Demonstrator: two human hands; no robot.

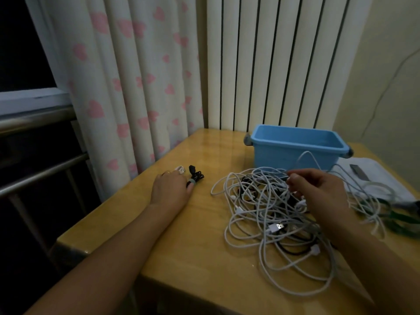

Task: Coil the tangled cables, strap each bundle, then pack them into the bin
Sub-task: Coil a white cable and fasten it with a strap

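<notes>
cables: a loose tangled heap of thin round white cords with a few black ones is spread over the right half of the bench; several white USB-type plugs are seen in it; count not tellable.
bundle: one small black coiled cable bound with a grey-green strap is laid at the left rear of the bench, well apart from the heap.
bin: one light-blue rectangular plastic tub with grey corner grips is set upright behind the heap, touching its far loops.
left hand: laid palm-down on the bench, fingers curled onto the strapped bundle.
right hand: held over the heap, fingers pinching a white strand lifted into a loop.
bench: glossy yellow wood top with rounded edge.
cloth: one white folded cloth is seen at right, a dark flat strip on it.
room: heart-print cream curtain, ribbed white radiator, metal rails at left.
</notes>
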